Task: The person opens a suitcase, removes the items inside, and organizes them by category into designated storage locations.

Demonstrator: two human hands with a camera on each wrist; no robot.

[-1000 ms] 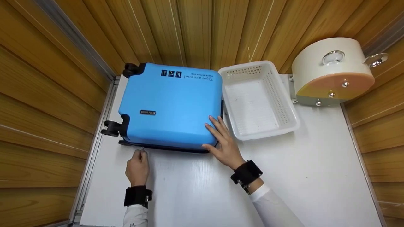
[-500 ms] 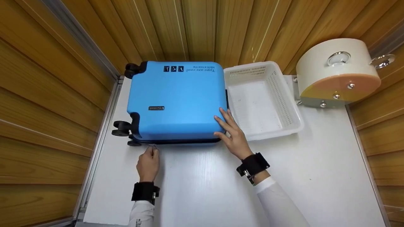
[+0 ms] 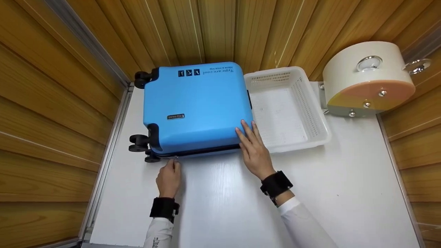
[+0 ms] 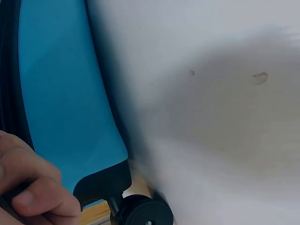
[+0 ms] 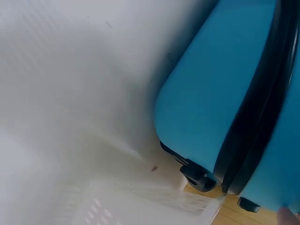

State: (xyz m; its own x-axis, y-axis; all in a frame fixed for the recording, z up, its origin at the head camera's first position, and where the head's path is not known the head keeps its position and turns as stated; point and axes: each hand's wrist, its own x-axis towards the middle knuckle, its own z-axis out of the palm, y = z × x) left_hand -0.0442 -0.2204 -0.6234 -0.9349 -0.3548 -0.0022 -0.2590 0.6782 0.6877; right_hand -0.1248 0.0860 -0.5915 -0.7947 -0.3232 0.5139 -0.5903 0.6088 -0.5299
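A light blue hard-shell suitcase (image 3: 196, 100) lies flat, with its black wheels (image 3: 139, 143) toward the left. Along its near side runs a black zipper (image 3: 206, 149), also seen in the right wrist view as a dark band. My left hand (image 3: 168, 177) has its fingers curled at the zipper's left part and pinches a small metal zipper pull (image 3: 176, 157). In the left wrist view those curled fingers (image 4: 33, 180) cover the pull. My right hand (image 3: 255, 155) rests on the suitcase's near right corner, fingers extended over its edge.
A white plastic basket (image 3: 318, 120) stands right against the suitcase's right end. Farther right is a cream rounded box (image 3: 358, 65) with a coloured front and round metal knobs. Wood-panelled walls (image 3: 220, 31) enclose the white table (image 3: 220, 206) at the back and sides.
The suitcase has shifted right and turned slightly, its right end swinging away toward the back. My left hand has moved right at the zipper; my right hand stays on the corner.
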